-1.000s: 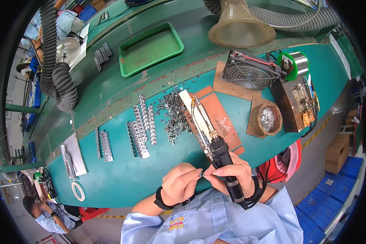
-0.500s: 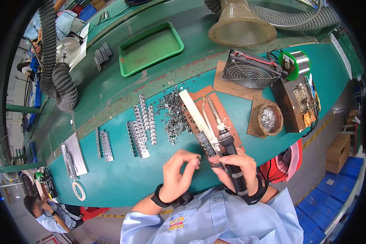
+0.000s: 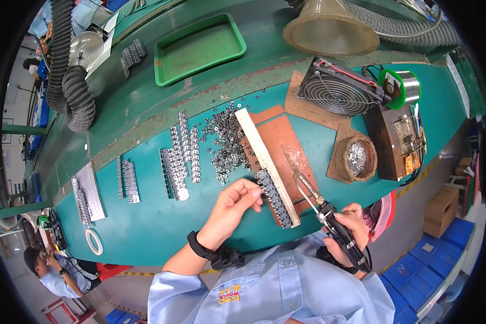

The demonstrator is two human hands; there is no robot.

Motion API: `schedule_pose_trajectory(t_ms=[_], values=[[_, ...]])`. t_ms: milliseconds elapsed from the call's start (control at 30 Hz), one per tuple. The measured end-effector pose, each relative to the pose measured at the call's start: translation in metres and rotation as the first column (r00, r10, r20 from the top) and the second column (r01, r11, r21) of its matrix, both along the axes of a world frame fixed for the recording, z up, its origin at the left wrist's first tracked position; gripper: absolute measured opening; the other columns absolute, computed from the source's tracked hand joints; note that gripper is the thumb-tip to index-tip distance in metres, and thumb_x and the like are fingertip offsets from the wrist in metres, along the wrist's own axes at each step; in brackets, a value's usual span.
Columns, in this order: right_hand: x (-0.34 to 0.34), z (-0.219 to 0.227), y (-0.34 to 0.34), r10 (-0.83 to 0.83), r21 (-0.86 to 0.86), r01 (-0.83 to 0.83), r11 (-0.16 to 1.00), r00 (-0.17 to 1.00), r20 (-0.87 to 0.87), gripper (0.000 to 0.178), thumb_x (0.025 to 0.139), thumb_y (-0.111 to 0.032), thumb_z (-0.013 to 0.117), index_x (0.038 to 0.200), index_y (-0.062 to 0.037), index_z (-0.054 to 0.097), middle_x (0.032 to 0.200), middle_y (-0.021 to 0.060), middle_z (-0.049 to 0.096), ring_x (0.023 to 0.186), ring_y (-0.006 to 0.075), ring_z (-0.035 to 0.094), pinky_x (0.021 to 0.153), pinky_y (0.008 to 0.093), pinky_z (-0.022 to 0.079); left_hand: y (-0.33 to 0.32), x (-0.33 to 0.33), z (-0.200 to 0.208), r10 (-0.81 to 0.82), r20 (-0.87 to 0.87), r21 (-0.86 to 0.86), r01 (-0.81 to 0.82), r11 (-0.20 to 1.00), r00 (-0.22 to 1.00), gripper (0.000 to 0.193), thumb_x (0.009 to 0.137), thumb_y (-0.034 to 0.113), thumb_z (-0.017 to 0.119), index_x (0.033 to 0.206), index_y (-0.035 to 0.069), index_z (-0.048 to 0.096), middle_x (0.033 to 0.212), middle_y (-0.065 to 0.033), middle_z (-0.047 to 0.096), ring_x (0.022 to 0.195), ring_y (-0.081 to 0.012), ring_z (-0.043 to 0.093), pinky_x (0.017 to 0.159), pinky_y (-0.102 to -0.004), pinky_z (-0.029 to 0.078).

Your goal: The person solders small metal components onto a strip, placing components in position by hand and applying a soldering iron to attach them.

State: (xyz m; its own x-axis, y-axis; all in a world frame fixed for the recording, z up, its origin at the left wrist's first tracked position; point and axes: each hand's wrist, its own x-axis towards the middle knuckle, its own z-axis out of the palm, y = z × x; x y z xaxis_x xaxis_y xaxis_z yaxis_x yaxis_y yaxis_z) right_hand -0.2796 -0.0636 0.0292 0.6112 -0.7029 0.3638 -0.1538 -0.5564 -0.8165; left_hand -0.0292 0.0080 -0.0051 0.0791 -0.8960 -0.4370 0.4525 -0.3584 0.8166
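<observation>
My right hand [image 3: 352, 229] is closed round the black handle of a soldering iron [image 3: 337, 227]. A thin feed tube runs alongside the metal tip, which points up and left over a reddish-brown board [image 3: 286, 143]. On that board lies a pale wooden strip [image 3: 262, 154], tilted from upper left to lower right. Along its near left side sits a row of small dark electronic parts [image 3: 274, 200]. My left hand [image 3: 233, 202] is pinched at the left edge of this row; whatever its fingertips hold is too small to make out. Above it spreads a heap of small metal pieces [image 3: 227, 143].
Finished-looking metal strips [image 3: 174, 170] lie left of the heap. Beyond stands a green tray [image 3: 200, 75]. To the right are a fan [image 3: 337, 89], a solder spool [image 3: 399, 86], a round pot of silvery scraps [image 3: 357, 156] and a metal box [image 3: 397, 137]. An extraction hood [image 3: 332, 32] hangs above.
My right hand has drawn the soldering iron down and right, off the row of parts. My left hand has moved up to the row's left edge. The whole view has shifted slightly.
</observation>
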Motion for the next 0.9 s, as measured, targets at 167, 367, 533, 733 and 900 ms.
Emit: schedule_pose_trajectory(t_ms=[167, 367, 533, 733, 900], values=[[0.005, 0.004, -0.003, 0.07, 0.02, -0.07, 0.997, 0.997, -0.011, 0.046, 0.062, -0.015, 0.075, 0.104, -0.0028, 0.058, 0.071, 0.0035, 0.064, 0.057, 0.0159, 0.057, 0.074, 0.0331, 0.038, 0.0, 0.0, 0.001, -0.004, -0.002, 0.001, 0.004, 1.0, 1.0, 0.012, 0.089, 0.015, 0.051, 0.091, 0.002, 0.052, 0.076, -0.0029, 0.056, 0.07, -0.0107, 0.052, 0.067, -0.0231, 0.043], [0.014, 0.002, -0.001, 0.127, 0.078, -0.123, 0.989, 0.991, -0.048, 0.044, 0.058, -0.011, 0.074, 0.1, -0.0037, 0.061, 0.074, 0.0015, 0.066, 0.057, 0.0125, 0.058, 0.074, 0.0322, 0.038, 0.0, 0.0, 0.001, -0.005, -0.021, -0.002, 0.005, 1.0, 1.0, 0.011, 0.09, 0.014, 0.051, 0.09, 0.003, 0.052, 0.077, -0.003, 0.056, 0.07, -0.0108, 0.052, 0.068, -0.0232, 0.043], [0.017, -0.001, -0.002, 0.143, 0.089, -0.139, 0.986, 0.988, -0.051, 0.045, 0.058, -0.01, 0.074, 0.101, -0.0037, 0.061, 0.074, 0.0014, 0.066, 0.057, 0.0127, 0.058, 0.075, 0.0323, 0.038, 0.0, 0.001, 0.001, -0.002, -0.021, -0.006, 0.002, 1.0, 1.0, 0.011, 0.09, 0.014, 0.05, 0.09, 0.004, 0.052, 0.076, -0.0029, 0.056, 0.07, -0.0108, 0.052, 0.068, -0.0233, 0.043], [0.019, -0.001, -0.003, 0.146, 0.094, -0.141, 0.986, 0.988, -0.054, 0.045, 0.058, -0.008, 0.073, 0.101, -0.0037, 0.061, 0.074, 0.0019, 0.066, 0.057, 0.0132, 0.058, 0.074, 0.0322, 0.039, 0.0, 0.001, 0.001, -0.01, -0.021, -0.009, 0.01, 1.0, 1.0, 0.011, 0.09, 0.014, 0.05, 0.089, 0.004, 0.052, 0.076, -0.003, 0.056, 0.07, -0.0107, 0.052, 0.068, -0.0231, 0.043], [0.018, -0.001, -0.004, 0.162, 0.09, -0.158, 0.983, 0.986, -0.04, 0.045, 0.059, -0.008, 0.073, 0.101, -0.0034, 0.06, 0.074, 0.0023, 0.066, 0.056, 0.0137, 0.058, 0.072, 0.0318, 0.04, 0.0, 0.001, 0.002, -0.008, -0.018, -0.006, 0.008, 1.0, 1.0, 0.011, 0.09, 0.014, 0.05, 0.089, 0.003, 0.052, 0.076, -0.003, 0.056, 0.069, -0.0106, 0.052, 0.068, -0.0231, 0.043]])
